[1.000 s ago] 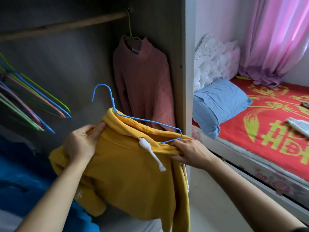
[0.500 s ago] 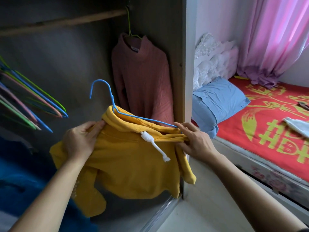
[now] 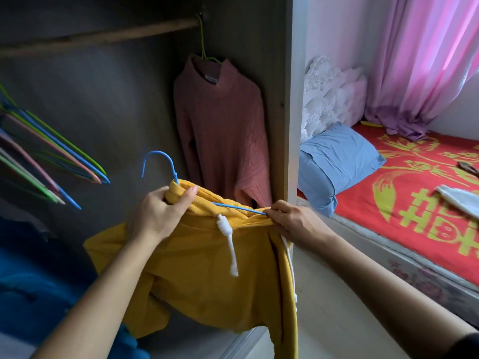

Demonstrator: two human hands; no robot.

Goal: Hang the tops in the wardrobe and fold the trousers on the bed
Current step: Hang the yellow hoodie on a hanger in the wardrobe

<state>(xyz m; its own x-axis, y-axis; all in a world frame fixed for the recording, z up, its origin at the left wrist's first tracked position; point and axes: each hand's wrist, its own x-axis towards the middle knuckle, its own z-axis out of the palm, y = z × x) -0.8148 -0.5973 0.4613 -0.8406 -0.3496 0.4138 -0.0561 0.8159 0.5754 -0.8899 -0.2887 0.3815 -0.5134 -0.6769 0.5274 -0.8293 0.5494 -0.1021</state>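
Far left in the wardrobe, spare hangers (image 3: 51,161) hung splayed in a bundle under the rail (image 3: 103,37), above some blue fabric (image 3: 31,281); parked there, I'd guess, to leave the middle of the rail free. Centre: left grip (image 3: 160,213) was clenched round the neck of the yellow hoodie (image 3: 207,281), thumb over the fabric just below the hook of the blue hanger (image 3: 158,151). That kept collar and hanger together and left the hook free for the rail. Hoodie was off the rail, held low in front of the open wardrobe, body drooping, white drawstring (image 3: 228,237) dangling from the neck. Hanger wire ran bare from collar to right shoulder, so that side looked not seated yet. Right grip (image 3: 293,221) was pinching the shoulder fabric at the wire's end, likely to pull it over the hanger arm. Judgement: top mid-mounting, hanging comes next. Behind, pink sweater (image 3: 223,130) hung on a green hanger (image 3: 203,42) at the rail's right end, close against the side panel (image 3: 274,99), room left beside it. Small label (image 3: 211,78) in its collar: too small to read. No legible print on the hoodie. Right of the panel: blue pillow (image 3: 334,161) at the head of the bed (image 3: 357,211), red cover with big yellow characters; looked like a double-happiness motif, partly cropped, not certain. Pale garment (image 3: 456,200) lay on the cover, well apart from both grips; whether trousers, couldn't tell. Pink curtain (image 3: 427,60) behind.
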